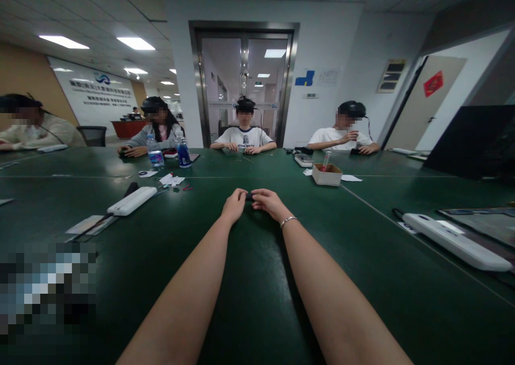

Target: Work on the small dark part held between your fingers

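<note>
Both arms reach forward over a dark green table [257, 279]. Between my hands is a small black object [249, 197], mostly covered by the fingers; its kind cannot be made out. My left hand [234, 205] pinches its left end with thumb and fingers. On the other end, my right hand [270, 203] has its fingers closed, and a silver bracelet [288, 221] circles that wrist. The hands are close together, low over the tabletop.
White power strips lie at left [132, 201] and right [454, 240]. Further off are a small box [326, 175], paper scraps [172, 180], a clear bottle [155, 153] and a blue bottle [184, 153]. Several people in headsets sit around the table, one directly opposite [244, 137].
</note>
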